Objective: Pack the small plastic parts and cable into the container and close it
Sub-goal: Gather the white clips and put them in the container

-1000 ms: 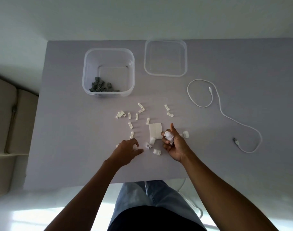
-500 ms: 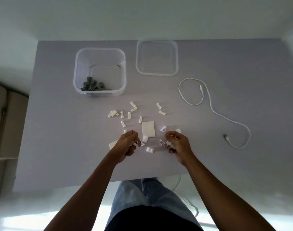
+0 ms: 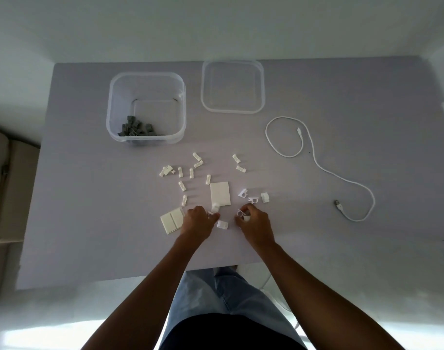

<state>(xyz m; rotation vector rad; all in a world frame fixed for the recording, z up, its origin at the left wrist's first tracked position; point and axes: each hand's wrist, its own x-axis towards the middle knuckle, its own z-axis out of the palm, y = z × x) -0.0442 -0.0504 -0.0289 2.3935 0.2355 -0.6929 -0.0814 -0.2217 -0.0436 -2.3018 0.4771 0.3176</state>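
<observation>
While only grey parts sat in the container at upper left, white parts lay mid-frame on the surface. Left hand and right hand each pinched white pieces. Cable right, lid off: early stage.

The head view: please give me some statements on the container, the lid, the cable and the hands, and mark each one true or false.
1. The container holds grey parts. True.
2. The lid is on the container. False: it lies on the table, to the container's right.
3. The white cable is already packed. False: it lies loose on the table, right of the white parts.
4. Both hands are at the white parts near the table's front edge. True: the left hand and the right hand have fingers curled on small pieces.
</observation>
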